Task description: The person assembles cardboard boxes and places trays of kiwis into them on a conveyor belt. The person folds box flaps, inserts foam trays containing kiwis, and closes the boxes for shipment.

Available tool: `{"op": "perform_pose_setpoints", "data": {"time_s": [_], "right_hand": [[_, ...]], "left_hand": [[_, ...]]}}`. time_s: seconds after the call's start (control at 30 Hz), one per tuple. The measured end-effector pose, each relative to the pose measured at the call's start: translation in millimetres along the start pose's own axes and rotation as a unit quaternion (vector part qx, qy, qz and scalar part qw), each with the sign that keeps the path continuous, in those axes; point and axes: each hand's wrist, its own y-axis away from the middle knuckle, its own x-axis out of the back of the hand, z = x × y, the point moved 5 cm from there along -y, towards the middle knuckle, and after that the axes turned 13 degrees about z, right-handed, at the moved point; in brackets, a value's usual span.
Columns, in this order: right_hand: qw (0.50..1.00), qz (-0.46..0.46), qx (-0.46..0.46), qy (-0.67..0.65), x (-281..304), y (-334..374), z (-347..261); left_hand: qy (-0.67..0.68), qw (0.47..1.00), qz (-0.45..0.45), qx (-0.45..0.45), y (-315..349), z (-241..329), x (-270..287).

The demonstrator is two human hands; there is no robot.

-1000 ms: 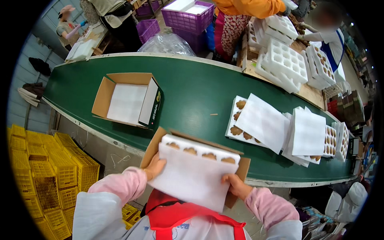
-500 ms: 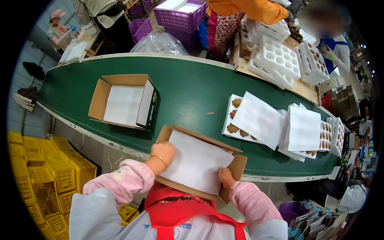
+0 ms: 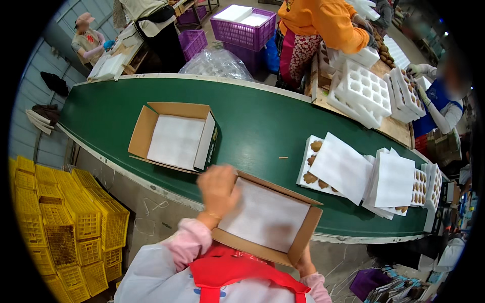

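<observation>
In front of me an open cardboard box (image 3: pixel 307 233) lies at a slant across the belt's near edge. A white liner sheet (image 3: pixel 265 212) covers its bottom. My left hand (image 3: pixel 218 192), smeared by motion, is at the box's left end; its fingers are not clear. Outside the right near corner, my right hand (image 3: pixel 304 262) holds the box, its fingers partly hidden behind the cardboard. Farther left on the belt stands a second open cardboard box (image 3: pixel 140 129), also with a white sheet (image 3: pixel 177 139) inside.
White trays of brown mushrooms (image 3: pixel 309 162), partly under white sheets (image 3: pixel 341 164), lie at right on the green conveyor belt (image 3: pixel 257 121). Yellow crates (image 3: pixel 96 207) are stacked at left. Across the belt, co-workers stand by foam trays (image 3: pixel 364 86) and a purple crate (image 3: pixel 242 31).
My left hand has moved up to the near box's far left corner. My right hand has shifted from inside the right end to outside the near corner. The whole view has shifted.
</observation>
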Motion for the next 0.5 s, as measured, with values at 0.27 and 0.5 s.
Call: {"op": "perform_pose_setpoints", "data": {"time_s": [0.27, 0.5], "right_hand": [[0.993, -0.05, -0.104, 0.02, -111.6, -37.9, 11.2], [0.992, -0.048, -0.116, 0.024, -191.8, -36.1, 29.6]], "left_hand": [[-0.065, 0.96, -0.174, 0.211, -36.0, -186.8, -13.5], [-0.03, 0.996, 0.079, -0.01, -33.7, -265.3, 54.2]]}}
